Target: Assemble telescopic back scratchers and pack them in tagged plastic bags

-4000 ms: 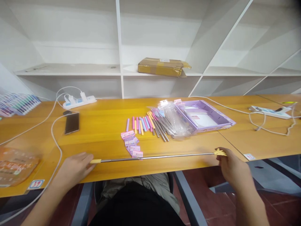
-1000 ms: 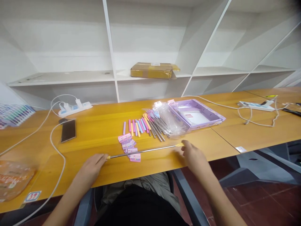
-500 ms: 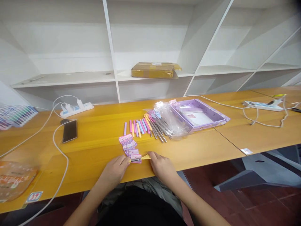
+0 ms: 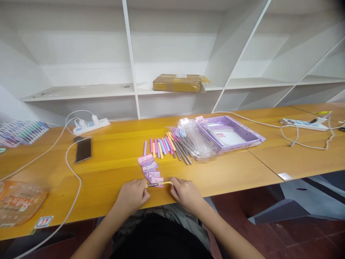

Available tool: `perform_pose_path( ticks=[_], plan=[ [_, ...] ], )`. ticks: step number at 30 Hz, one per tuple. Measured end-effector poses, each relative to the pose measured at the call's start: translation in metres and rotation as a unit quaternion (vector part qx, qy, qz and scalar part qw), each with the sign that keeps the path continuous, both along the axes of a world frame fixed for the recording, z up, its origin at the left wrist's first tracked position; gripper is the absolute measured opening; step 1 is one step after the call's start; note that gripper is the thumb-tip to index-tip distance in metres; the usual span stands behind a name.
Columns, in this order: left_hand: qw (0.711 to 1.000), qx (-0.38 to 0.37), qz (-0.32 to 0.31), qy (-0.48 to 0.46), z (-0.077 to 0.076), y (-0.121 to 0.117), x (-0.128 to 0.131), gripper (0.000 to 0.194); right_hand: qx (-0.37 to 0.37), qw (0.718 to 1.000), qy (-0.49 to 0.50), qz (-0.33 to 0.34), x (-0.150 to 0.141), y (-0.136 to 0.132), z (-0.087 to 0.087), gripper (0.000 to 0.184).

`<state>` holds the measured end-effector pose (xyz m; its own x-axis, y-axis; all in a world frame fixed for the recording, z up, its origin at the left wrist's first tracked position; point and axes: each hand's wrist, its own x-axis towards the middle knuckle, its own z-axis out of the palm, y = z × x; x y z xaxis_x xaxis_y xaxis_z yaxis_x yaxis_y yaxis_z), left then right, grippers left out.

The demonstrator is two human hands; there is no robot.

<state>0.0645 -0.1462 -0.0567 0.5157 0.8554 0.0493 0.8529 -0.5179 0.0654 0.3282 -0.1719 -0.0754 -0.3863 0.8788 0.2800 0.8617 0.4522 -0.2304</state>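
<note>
At the near edge of the desk (image 4: 215, 176), in front of the person, a short stick (image 4: 153, 185) with yellow ends and a metal middle lies between the two hands. Its long axis runs left to right, nearly level with the edge. The left hand (image 4: 131, 196) is closed on its left end; the right hand (image 4: 185, 192) pinches the thin yellow part at its right end. The metal middle is nearer to the left hand, just right of its fingers.

The nearest of the printed cards (image 4: 153, 169) are right behind the stick, seen partly past it; whether they touch cannot be told. Farther off are a row of coloured tubes (image 4: 161, 146) and, to their right, metal rods (image 4: 184, 153), clear bags (image 4: 201, 142) and a purple box (image 4: 242, 144).
</note>
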Motion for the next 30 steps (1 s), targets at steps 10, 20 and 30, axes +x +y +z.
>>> perform_pose_path(
  ticks=[10, 20, 30],
  plan=[
    [0.976, 0.056, 0.169, 0.122, 0.061, 0.018, -0.108, 0.031, 0.068, 0.975, 0.082, -0.197, 0.177, 0.015, 0.029, 0.040],
    [0.981, 0.147, 0.115, 0.054, 0.045, -0.006, -0.167, 0.032, 0.091, 0.941, 0.060, -0.320, 0.265, -0.017, 0.005, 0.038],
    [0.986, 0.053, 0.123, 0.099, 0.046, 0.002, -0.145, 0.033, 0.003, 0.922, 0.047, -0.385, 0.251, -0.004, 0.007, 0.032]
  ],
)
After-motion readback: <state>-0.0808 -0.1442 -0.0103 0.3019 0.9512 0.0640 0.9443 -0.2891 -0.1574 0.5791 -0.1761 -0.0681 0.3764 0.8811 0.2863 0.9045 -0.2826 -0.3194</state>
